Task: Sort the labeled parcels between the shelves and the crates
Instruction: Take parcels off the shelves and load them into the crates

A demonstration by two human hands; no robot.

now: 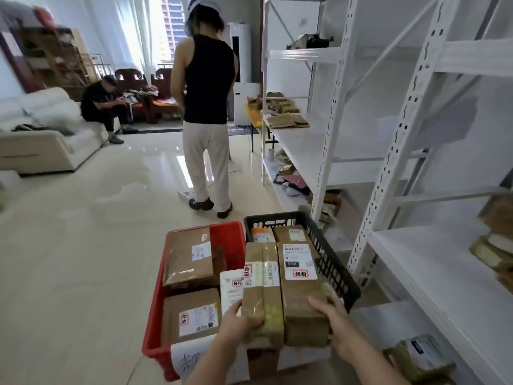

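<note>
My left hand (238, 323) grips the near end of a long brown parcel (262, 287) with a barcode label, and a white flat parcel (231, 289) rests against its fingers. My right hand (331, 323) grips a second brown parcel (301, 295) labelled 010. Both are held side by side above the gap between a red crate (155, 323) and a black crate (330, 262). The red crate holds two brown labelled boxes (190, 259). Smaller parcels (291, 234) lie in the black crate.
White metal shelves (416, 259) stand to the right, with brown parcels (286, 118) on a far shelf and more (494, 245) at the right edge. A standing person (206, 120) blocks the floor ahead. Another person (102, 107) sits on a white sofa (41, 140).
</note>
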